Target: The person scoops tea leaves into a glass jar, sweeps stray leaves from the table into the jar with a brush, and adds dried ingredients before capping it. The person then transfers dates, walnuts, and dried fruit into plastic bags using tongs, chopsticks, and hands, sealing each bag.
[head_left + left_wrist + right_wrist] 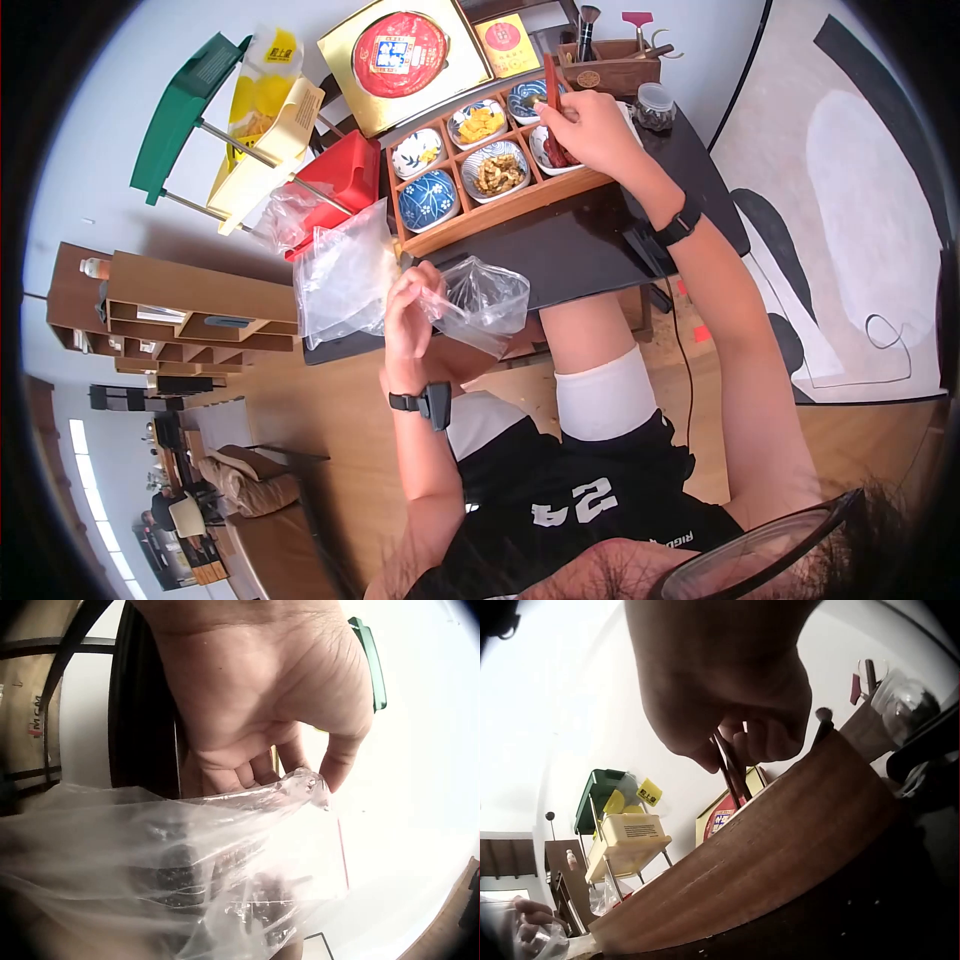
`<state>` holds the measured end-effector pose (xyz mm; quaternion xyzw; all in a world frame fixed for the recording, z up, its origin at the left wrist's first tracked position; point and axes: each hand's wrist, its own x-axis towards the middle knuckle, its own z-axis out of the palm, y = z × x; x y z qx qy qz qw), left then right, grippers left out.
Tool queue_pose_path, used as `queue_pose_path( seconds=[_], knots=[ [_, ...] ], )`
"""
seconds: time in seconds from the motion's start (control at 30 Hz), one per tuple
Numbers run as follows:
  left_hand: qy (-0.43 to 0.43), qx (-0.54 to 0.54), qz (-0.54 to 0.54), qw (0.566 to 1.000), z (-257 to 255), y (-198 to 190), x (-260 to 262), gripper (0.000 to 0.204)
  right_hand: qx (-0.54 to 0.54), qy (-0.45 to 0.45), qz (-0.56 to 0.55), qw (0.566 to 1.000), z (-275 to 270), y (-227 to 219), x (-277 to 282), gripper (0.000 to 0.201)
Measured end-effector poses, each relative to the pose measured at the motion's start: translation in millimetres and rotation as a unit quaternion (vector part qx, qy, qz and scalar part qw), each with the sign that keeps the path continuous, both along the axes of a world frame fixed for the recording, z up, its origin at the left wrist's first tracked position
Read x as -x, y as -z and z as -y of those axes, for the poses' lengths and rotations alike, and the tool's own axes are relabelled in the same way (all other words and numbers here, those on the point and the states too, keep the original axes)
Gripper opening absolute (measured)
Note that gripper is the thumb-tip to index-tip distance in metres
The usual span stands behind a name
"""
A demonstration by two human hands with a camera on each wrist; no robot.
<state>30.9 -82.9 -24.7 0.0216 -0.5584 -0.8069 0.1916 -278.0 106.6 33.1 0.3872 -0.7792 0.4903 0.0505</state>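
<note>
My left hand (408,305) pinches the edge of a clear plastic bag (487,300) near the front of the table; the bag (247,862) spreads below the fingers in the left wrist view. Over the far right of a divided wooden box (520,208), my right hand (592,130) grips reddish-brown tongs (733,776), their prongs pointing down behind the box wall. Under that hand, a bowl of dark red pieces (553,150) is partly covered. Other bowls hold walnuts (498,175), yellow pieces (478,123) and a few yellow bits (430,157). A blue patterned bowl (428,201) sits front left.
Another clear bag (345,270) lies left of my left hand. Behind the box stands a gold box with a red disc (400,55). A tiered rack with a red bin (345,185) is at left, a glass jar (655,105) at right beside a wooden organizer (620,73).
</note>
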Motion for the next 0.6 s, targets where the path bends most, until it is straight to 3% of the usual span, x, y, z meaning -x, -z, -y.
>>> queue_pose_path(
  seconds=[0.23, 0.33, 0.6],
  knots=[
    [0.001, -0.018, -0.002, 1.0, 4.0, 2.5, 1.4, 0.03, 0.008, -0.019, 0.005, 1.0, 5.6, 11.0, 4.1, 0.047],
    [-0.006, -0.025, 0.003, 1.0, 4.7, 3.6, 1.4, 0.031, 0.035, -0.062, 0.052, 0.996, 7.5, 12.9, 3.0, 0.036],
    [-0.009, -0.031, -0.003, 0.999, 4.6, 3.7, 1.8, 0.031, 0.021, -0.053, 0.016, 0.998, 6.0, 8.5, 0.8, 0.036]
  ],
)
